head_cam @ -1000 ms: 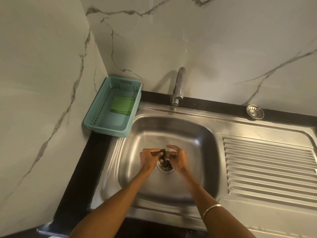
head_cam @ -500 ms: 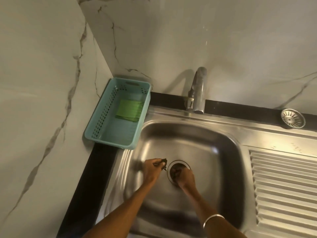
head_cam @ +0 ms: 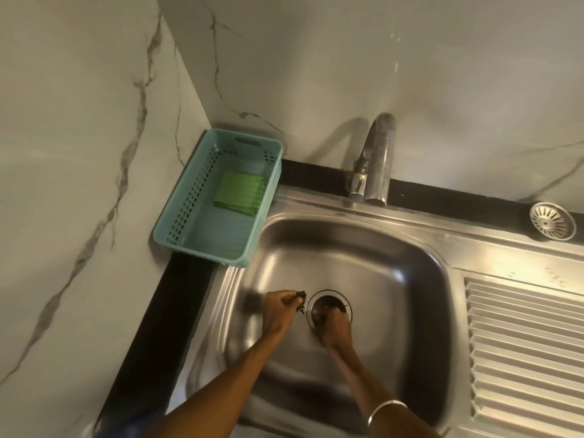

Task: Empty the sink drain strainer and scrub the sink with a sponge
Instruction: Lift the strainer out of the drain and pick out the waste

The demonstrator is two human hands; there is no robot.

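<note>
Both hands are lowered into the steel sink point(head_cam: 395, 279). The left hand point(head_cam: 279, 312) is curled closed, its fingertips point(head_cam: 295, 300) pinching a small clump of dark debris point(head_cam: 301, 301) (wet scraps, kind not discernible). This clump sits just left of the drain opening point(head_cam: 328, 300), clear of the basin floor or touching it; the view does not settle which.

The right hand point(head_cam: 335, 327) reaches into the drain from the near side. Its fingertips are inside the opening and hidden, so their spread and whether they grip anything cannot be told. A pale bangle point(head_cam: 384, 409) circles the right wrist.

The drain strainer point(head_cam: 551, 220) lies out of the drain, on the sink's back ledge, far to the right of the right-hand fingers. The green sponge point(head_cam: 240, 193) lies in the teal basket point(head_cam: 177, 216), beyond and left of the left-hand fingers. The tap point(head_cam: 376, 159) stands beyond both hands.
</note>
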